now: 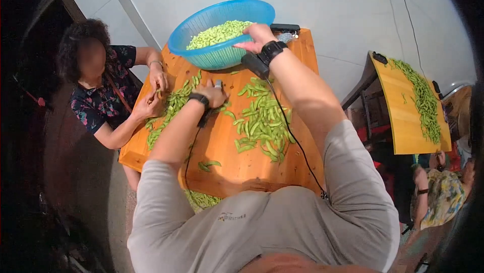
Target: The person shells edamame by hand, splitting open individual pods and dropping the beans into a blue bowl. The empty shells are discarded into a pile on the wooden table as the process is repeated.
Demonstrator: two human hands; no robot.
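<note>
A blue plastic basket [211, 50] stands at the far edge of the wooden table [227, 159], partly filled with shelled green beans [219, 35]. My right hand [259, 38] is at the basket's near right rim, thumb and fingers apart around it; whether it grips the rim or holds anything, I cannot tell. Fingers spread, my left hand [211, 93] lies low over the table below the basket, between two piles of green bean pods. One pile [264, 118] is on the right, the other [172, 102] on the left. A few pods [208, 165] lie near the front edge.
At the left side a person [109, 83] sits with both hands over the left pile. A black object [285, 28] lies right of the basket. Black cables [289, 129] run from my wrists. Another table [412, 102] with pods stands at right, a person [440, 197] beside it.
</note>
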